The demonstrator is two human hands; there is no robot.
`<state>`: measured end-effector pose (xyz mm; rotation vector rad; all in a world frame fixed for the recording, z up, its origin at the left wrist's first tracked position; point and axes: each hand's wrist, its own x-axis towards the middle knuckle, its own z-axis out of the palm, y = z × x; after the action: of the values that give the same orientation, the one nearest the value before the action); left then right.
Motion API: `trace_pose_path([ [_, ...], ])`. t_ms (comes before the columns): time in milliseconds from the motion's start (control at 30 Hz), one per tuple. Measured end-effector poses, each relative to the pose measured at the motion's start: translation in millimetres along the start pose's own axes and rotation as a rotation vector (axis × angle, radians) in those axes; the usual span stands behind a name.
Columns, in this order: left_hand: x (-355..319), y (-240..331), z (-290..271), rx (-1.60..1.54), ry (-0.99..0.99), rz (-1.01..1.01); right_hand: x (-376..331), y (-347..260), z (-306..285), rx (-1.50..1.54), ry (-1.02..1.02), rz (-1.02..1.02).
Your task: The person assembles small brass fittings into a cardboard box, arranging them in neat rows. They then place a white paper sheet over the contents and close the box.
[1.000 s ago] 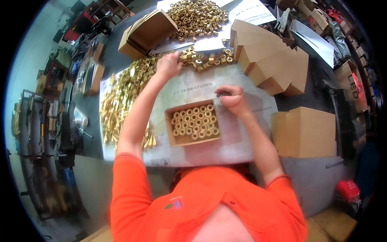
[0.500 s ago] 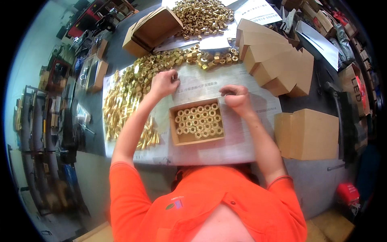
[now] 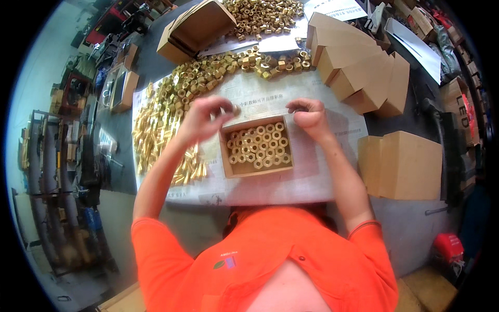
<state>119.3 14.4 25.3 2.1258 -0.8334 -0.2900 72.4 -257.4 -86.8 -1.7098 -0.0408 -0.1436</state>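
Note:
My left hand (image 3: 204, 118) is at the upper left corner of a small cardboard box (image 3: 259, 173), its fingers pinched around a brass nut (image 3: 236, 110). My right hand (image 3: 311, 117) hovers just past the box's upper right corner. Its fingers are curled in, and I cannot make out whether anything is between them. Inside the box, brass hex nuts (image 3: 267, 147) stand on end in close rows, with their holes facing up. Bare cardboard shows along the box's left side and lower left corner.
Loose brass nuts (image 3: 208, 78) spread in an arc behind my hands, beside slim brass pieces (image 3: 161, 135) on the left. A further nut pile (image 3: 265, 18) lies at the back. Folded cardboard boxes (image 3: 353, 67) and another carton (image 3: 410, 164) stand right; an open box (image 3: 202, 28) sits back left.
My left hand has come from the nut pile toward the box and now shows a nut at its fingertips. The right hand has risen slightly, fingers still curled. The whole view has shifted a little.

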Motion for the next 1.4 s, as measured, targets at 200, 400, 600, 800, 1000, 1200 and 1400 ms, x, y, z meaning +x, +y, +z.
trace_pose_path([
  [200, -49, 11, 37, 0.477, -0.465, 0.365, 0, -9, 0, -0.015, -0.001, 0.010],
  [400, -43, -5, 44, 0.486, -0.574, 0.478, 0, -7, -1, 0.007, 0.002, -0.004],
  [600, -37, -11, 52, 0.447, -0.581, 0.493, 0, -10, -1, -0.025, -0.008, 0.024],
  [800, -32, -6, 53, 0.443, -0.590, 0.448, 1, -11, -1, -0.044, -0.006, -0.010],
  [1000, -22, 2, 45, 0.342, -0.522, 0.282, -1, -13, -2, -0.042, -0.042, 0.047],
  [1200, 58, -16, 19, 0.418, -0.081, 0.058, 3, -3, -1, -0.039, -0.003, -0.005],
  [1400, 122, -53, 40, 0.551, 0.207, 0.032, 2, -7, -2, -0.003, -0.035, 0.034],
])
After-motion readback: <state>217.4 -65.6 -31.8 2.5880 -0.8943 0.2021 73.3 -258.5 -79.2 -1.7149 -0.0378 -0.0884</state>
